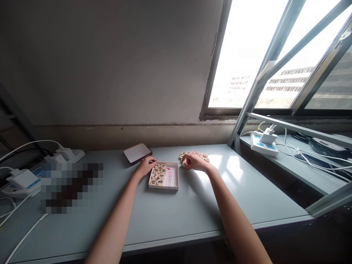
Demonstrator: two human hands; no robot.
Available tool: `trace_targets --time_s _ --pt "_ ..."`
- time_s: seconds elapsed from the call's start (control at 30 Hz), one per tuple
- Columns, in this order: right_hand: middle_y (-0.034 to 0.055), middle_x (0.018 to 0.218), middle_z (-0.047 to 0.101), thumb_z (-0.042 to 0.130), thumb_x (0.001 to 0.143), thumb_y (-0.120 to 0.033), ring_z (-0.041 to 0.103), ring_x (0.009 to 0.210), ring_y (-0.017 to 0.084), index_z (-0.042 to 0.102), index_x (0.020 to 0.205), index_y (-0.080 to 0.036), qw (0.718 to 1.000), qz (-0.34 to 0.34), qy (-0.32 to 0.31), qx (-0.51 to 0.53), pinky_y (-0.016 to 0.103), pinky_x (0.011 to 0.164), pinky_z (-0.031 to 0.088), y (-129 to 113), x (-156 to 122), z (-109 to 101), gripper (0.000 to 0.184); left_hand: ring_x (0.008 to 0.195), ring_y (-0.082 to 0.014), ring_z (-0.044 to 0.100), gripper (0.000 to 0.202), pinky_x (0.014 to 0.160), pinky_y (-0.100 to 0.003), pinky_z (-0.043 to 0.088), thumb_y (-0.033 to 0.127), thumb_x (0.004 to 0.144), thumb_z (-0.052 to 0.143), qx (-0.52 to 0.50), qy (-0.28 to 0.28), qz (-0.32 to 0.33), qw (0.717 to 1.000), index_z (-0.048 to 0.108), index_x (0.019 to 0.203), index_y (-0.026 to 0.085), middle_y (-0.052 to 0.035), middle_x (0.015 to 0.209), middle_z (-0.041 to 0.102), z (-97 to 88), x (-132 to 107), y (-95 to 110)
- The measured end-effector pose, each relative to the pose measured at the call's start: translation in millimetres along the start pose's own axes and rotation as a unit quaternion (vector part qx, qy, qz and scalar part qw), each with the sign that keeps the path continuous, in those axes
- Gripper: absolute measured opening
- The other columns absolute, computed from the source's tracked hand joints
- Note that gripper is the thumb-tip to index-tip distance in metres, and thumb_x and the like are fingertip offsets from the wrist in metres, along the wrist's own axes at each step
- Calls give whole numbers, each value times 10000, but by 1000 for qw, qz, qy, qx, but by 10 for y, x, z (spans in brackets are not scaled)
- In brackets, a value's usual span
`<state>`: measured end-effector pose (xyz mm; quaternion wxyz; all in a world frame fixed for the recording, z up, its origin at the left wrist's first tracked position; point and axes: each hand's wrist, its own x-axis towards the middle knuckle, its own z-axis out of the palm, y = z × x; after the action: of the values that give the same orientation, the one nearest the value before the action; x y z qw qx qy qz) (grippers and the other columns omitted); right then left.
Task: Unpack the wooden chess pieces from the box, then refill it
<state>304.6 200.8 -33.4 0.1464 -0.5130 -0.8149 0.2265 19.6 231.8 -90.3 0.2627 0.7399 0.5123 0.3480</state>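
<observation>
Overall view, from head cam: L hand [145, 168] is shown at back-left corner of shallow white box [164, 187], fingers loosely spread, tips laid near box rim, no pinch seen. Round wooden xiangqi pieces [158, 174] are packed in L half of box, w/ pink-printed paper slip [169, 176] in R half. R hand [194, 162] is seen curled over L end of loose cluster of xiangqi pieces [202, 154], lying on table outside box; fingers pressed down on pieces, pinch not determinable. Flat dark-edged box w/ white top [137, 153] is placed just behind L hand on pale grey-blue table [170, 216]; white chargers [22, 179] lie well to L
</observation>
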Motion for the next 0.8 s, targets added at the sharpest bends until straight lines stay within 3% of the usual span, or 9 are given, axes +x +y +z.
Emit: trace_targets --time_s 0.13,0.3,0.47,0.6,0.8 --pt "-16 762 527 583 752 -241 481 648 107 532 1109 -234 995 -67 -33 63 200 544 367 -156 23 41 361 826 -208 601 208 708 -274 451 338 694 523 -49 -65 -28 996 636 749 172 -53 862 649 -9 -44 68" --pt "49 973 572 604 785 -219 518 898 177 601 1079 -241 981 -166 45 -92 273 745 411 -504 129 365 295 793 -204 591 206 707 -273 449 323 675 513 -35 -74 -8 997 643 711 166 -47 796 648 -17 -43 117" --pt "76 1148 503 632 783 -271 473 1005 208 527 1197 -260 961 -186 120 -165 327 826 409 -621 143 542 427 766 -196 581 223 704 -272 453 327 680 470 -6 -56 -11 998 630 668 173 -32 745 646 -28 -41 129" --pt "44 1126 524 640 781 -278 461 1001 204 571 1158 -323 959 -217 94 -159 317 829 393 -614 130 538 386 763 -195 578 221 716 -276 452 330 679 470 7 -54 -9 998 628 663 176 -31 738 650 -20 -43 130" --pt "31 1082 565 627 789 -302 461 959 203 611 1106 -313 963 -192 99 -160 321 800 376 -624 159 595 318 736 -187 570 217 696 -269 444 333 679 474 25 -53 -13 998 624 660 178 -27 718 643 -9 -35 138"
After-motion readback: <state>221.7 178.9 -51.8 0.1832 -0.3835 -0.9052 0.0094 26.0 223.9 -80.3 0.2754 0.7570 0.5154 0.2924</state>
